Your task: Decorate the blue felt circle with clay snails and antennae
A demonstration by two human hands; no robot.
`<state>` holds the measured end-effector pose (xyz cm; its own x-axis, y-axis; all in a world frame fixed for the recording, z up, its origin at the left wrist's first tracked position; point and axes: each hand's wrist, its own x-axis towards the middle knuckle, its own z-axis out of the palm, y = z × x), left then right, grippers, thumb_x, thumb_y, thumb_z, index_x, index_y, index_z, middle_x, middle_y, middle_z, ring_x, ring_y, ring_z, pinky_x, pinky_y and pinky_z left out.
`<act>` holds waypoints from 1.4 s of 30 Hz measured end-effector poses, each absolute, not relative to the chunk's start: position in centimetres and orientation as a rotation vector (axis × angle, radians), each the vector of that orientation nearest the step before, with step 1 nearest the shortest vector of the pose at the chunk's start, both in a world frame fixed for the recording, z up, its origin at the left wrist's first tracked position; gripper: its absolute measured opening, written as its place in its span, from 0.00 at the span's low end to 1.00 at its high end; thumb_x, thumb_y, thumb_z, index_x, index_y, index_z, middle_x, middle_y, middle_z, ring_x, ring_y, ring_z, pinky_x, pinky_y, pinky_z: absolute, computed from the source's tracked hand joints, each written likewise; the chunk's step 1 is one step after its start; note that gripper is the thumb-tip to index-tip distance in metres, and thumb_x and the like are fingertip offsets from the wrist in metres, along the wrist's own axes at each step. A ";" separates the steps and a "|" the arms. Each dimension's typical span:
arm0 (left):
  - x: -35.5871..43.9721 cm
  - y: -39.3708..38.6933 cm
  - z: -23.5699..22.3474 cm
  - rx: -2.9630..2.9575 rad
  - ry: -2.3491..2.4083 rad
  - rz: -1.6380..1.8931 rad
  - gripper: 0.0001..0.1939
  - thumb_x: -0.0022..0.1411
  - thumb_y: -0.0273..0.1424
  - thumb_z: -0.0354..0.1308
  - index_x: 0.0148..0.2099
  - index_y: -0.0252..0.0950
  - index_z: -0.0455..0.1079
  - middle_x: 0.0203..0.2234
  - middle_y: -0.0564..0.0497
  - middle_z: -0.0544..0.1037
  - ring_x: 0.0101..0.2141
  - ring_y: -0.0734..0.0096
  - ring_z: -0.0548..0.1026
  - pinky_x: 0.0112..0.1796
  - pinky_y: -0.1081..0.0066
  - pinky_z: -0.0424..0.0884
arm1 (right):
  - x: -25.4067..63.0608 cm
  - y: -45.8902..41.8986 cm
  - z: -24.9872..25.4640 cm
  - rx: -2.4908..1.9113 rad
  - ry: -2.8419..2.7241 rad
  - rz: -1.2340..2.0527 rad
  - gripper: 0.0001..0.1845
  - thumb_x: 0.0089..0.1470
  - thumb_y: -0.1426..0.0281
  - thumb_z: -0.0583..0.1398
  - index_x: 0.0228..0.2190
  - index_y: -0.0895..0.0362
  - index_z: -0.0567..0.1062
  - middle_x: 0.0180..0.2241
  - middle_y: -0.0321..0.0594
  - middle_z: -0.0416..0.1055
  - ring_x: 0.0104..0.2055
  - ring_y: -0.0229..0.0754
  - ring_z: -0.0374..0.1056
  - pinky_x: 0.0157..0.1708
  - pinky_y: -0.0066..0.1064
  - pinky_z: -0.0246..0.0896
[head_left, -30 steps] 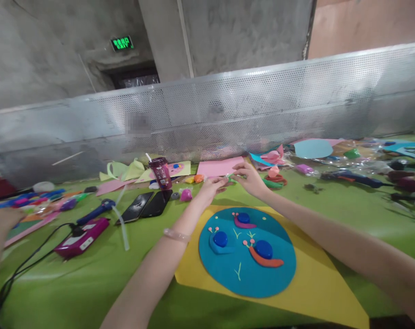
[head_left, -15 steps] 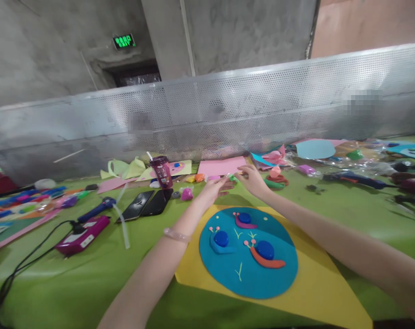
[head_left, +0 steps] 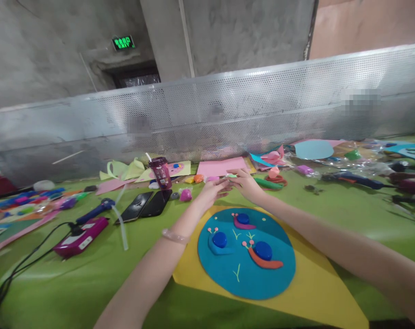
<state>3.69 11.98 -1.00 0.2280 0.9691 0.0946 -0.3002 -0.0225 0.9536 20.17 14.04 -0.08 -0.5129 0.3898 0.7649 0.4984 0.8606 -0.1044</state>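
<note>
Beyond the round board, my left hand [head_left: 214, 189] and my right hand [head_left: 245, 184] meet at the fingertips. A small piece of light green clay [head_left: 232, 176] shows at the fingers, partly hidden; both hands are closed around it. Below my wrists lies a round teal board [head_left: 221, 278] on a yellow sheet [head_left: 317, 283]. It carries an orange snail [head_left: 267, 263], a light blue snail [head_left: 221, 250] and a purple snail [head_left: 245, 225], each with a dark blue cap as its shell. Thin light green grass strands [head_left: 237, 273] lie between them.
Left of my arms are a dark cup with a straw [head_left: 161, 173], two phones [head_left: 156, 203], a glue gun [head_left: 94, 211] and a purple power strip [head_left: 80, 240]. Another glue gun [head_left: 358, 179] lies at right. A perforated metal screen [head_left: 207, 123] stands behind.
My right hand has moved left and slightly down, so its fingers now touch those of my left hand at the green clay. A blurred shape has appeared at the left edge.
</note>
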 end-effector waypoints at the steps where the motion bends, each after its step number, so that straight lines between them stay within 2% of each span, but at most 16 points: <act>1: 3.7 12.0 -1.0 1.113 0.761 1.206 0.12 0.48 0.30 0.67 0.37 0.33 0.73 0.29 0.49 0.77 0.30 0.73 0.75 0.34 0.73 0.68 | 20.1 13.8 0.0 -0.626 -2.194 -0.181 0.15 0.56 0.77 0.52 0.39 0.56 0.77 0.49 0.47 0.66 0.50 0.48 0.60 0.49 0.47 0.60; 4: 3.7 12.1 -1.1 1.065 0.702 1.208 0.10 0.49 0.30 0.66 0.35 0.33 0.72 0.26 0.51 0.76 0.29 0.73 0.75 0.33 0.72 0.70 | 19.8 13.3 0.0 -0.622 -2.261 -0.235 0.15 0.57 0.76 0.51 0.43 0.58 0.74 0.55 0.48 0.60 0.52 0.50 0.57 0.51 0.49 0.58; 7: 3.6 11.9 -1.0 1.042 0.690 1.184 0.07 0.52 0.30 0.64 0.33 0.32 0.71 0.24 0.51 0.76 0.26 0.74 0.75 0.31 0.73 0.70 | 19.6 13.2 -0.4 -0.654 -2.301 -0.277 0.17 0.56 0.70 0.55 0.47 0.59 0.70 0.57 0.52 0.57 0.53 0.53 0.55 0.51 0.52 0.56; 14: 3.5 11.6 -0.6 1.063 0.683 1.112 0.08 0.54 0.31 0.63 0.34 0.32 0.69 0.23 0.51 0.76 0.25 0.73 0.76 0.32 0.71 0.71 | 19.7 13.6 -0.4 -0.613 -2.178 -0.242 0.13 0.54 0.72 0.57 0.42 0.57 0.74 0.47 0.50 0.65 0.49 0.50 0.59 0.48 0.47 0.60; 18: 3.4 11.8 -0.5 1.094 0.664 1.123 0.08 0.53 0.30 0.63 0.34 0.32 0.70 0.26 0.50 0.77 0.28 0.73 0.76 0.33 0.72 0.71 | 20.0 13.5 0.2 -0.578 -2.107 -0.119 0.10 0.54 0.71 0.58 0.39 0.56 0.76 0.43 0.47 0.65 0.46 0.47 0.62 0.46 0.44 0.62; 23: 3.3 11.7 -0.5 1.082 0.714 1.122 0.05 0.54 0.27 0.62 0.34 0.32 0.71 0.26 0.50 0.77 0.26 0.74 0.75 0.32 0.72 0.70 | 19.8 13.5 0.3 -0.626 -2.089 0.009 0.07 0.53 0.73 0.58 0.32 0.54 0.78 0.40 0.43 0.66 0.46 0.46 0.62 0.47 0.45 0.60; 27: 3.4 11.5 -0.4 1.028 0.738 1.102 0.03 0.59 0.26 0.57 0.34 0.31 0.71 0.26 0.49 0.76 0.26 0.75 0.74 0.32 0.72 0.70 | 19.8 13.9 0.3 -0.674 -2.050 0.079 0.06 0.50 0.75 0.60 0.27 0.54 0.77 0.38 0.41 0.67 0.44 0.45 0.62 0.47 0.44 0.59; 31: 3.6 11.2 -0.1 1.020 0.745 1.087 0.05 0.60 0.24 0.54 0.34 0.30 0.71 0.27 0.47 0.77 0.26 0.75 0.74 0.32 0.72 0.71 | 19.9 13.9 0.4 -0.665 -2.037 0.113 0.06 0.52 0.74 0.59 0.27 0.55 0.76 0.37 0.41 0.67 0.43 0.44 0.62 0.47 0.44 0.57; 35: 3.6 11.2 0.0 1.017 0.731 1.109 0.05 0.60 0.22 0.53 0.33 0.31 0.70 0.25 0.50 0.75 0.25 0.76 0.74 0.30 0.73 0.70 | 19.9 13.6 0.5 -0.620 -2.026 0.151 0.06 0.54 0.74 0.56 0.27 0.56 0.72 0.35 0.41 0.68 0.41 0.43 0.63 0.45 0.41 0.57; 42: 3.5 11.6 -0.3 1.022 0.736 1.107 0.03 0.59 0.26 0.56 0.34 0.32 0.71 0.24 0.51 0.75 0.24 0.75 0.73 0.29 0.72 0.70 | 20.3 14.1 0.6 -0.665 -2.035 0.214 0.05 0.55 0.72 0.54 0.29 0.56 0.69 0.31 0.40 0.67 0.37 0.41 0.63 0.39 0.36 0.59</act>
<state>3.47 11.63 -0.27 0.3047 0.9524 0.0085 -0.3604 0.1070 0.9266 20.33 14.06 0.58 -0.4010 0.5359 0.7429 0.3699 0.8367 -0.4039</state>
